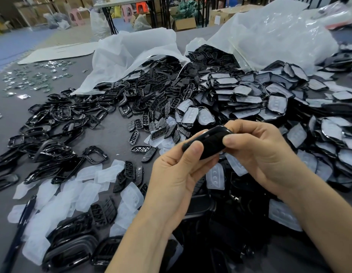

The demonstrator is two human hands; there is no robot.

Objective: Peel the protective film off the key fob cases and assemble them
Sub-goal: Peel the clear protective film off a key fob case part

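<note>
Head view: left hand (171, 174), right hand (260, 154) fingers (233, 141) pinch black key fob case (210, 143).

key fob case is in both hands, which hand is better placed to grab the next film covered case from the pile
Probably the right hand: the film-covered cases are heaped on its side, and it only pinches the key fob case at one end. The left hand wraps it more fully.

The grey table (110, 138) is covered with black case parts (59, 115), loose films (59, 196) (translucent) and white bags (131, 54).
</note>
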